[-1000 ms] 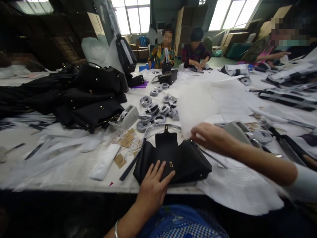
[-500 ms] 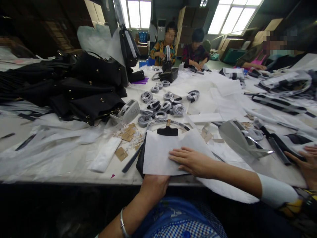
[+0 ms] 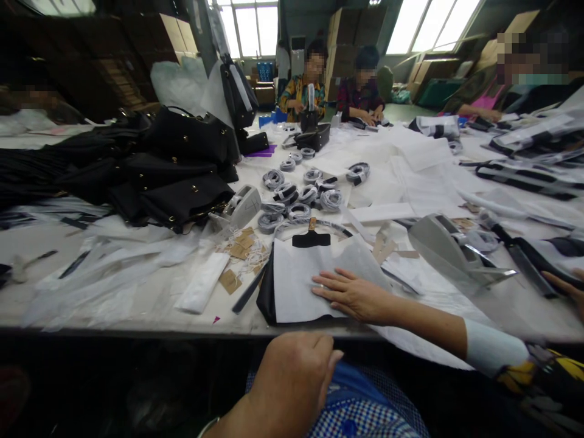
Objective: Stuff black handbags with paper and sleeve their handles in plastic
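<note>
A black handbag [image 3: 266,298] lies flat near the table's front edge, mostly covered by a white paper sheet [image 3: 292,274]. Above the sheet show its dark tab [image 3: 311,240] and a plastic-wrapped handle [image 3: 340,229]. My right hand [image 3: 353,296] rests open on the sheet, palm down, fingers pointing left. In front of the table edge, close to my body, my left hand [image 3: 296,371] is closed, apart from the bag. Whatever its curled fingers may hold is hidden. Left of the bag lies a dark strip [image 3: 249,292].
Brown tags with strings [image 3: 241,245] and a white packet [image 3: 203,283] lie left. Coiled wrapped straps [image 3: 298,211] sit beyond the bag; black handbags [image 3: 182,158] pile up at left. Grey dispensers [image 3: 246,204] [image 3: 440,243] flank the work. A neighbour's hand [image 3: 568,286] is at right.
My left hand has drawn back from the bag's near edge toward my body. My right hand stays flat on the sheet. The view has shifted slightly.
</note>
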Demonstrator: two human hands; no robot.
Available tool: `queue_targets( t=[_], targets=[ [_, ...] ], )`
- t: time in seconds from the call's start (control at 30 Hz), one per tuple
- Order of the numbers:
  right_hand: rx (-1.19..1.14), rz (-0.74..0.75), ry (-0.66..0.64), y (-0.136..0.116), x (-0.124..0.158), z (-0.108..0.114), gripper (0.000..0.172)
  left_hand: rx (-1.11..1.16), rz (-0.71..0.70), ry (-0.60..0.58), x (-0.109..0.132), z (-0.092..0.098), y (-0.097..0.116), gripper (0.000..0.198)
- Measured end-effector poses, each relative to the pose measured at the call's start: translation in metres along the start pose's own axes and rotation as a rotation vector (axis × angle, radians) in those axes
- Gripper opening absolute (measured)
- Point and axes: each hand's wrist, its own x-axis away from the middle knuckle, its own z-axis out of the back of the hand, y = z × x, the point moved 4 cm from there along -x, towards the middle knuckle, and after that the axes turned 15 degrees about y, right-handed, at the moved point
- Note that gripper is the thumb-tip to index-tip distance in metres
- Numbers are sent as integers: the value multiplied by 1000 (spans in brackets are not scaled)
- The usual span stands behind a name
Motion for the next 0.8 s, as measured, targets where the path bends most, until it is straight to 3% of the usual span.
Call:
queue_targets(
  t=[0.07, 0.1, 0.17, 0.27, 0.37, 0.5, 0.8],
  targets=[
    [-15, 10, 24, 1, 0, -1, 50, 65, -63, 32, -23, 2, 2, 12],
    [-27, 17, 34, 1, 0, -2, 49, 64, -90, 66, -33, -2, -5, 9],
    [-61, 22, 58, 3, 1, -2, 49, 33, -123, 85, -48, -19, -30, 23],
    [-152, -14, 142, 6, 3, 2, 54, 23, -93, 110, -48, -46, -75, 42],
    [-210, -64, 283, 9, 5, 7, 49, 27, -53, 131, -37, -56, -98, 45],
    [-165, -23, 365, 8, 5, 6, 37, 58, -61, 103, -32, -56, -95, 35],
    [-44, 82, 375, 12, 9, -3, 36, 72, -61, 76, -36, -55, -92, 33]
  ],
)
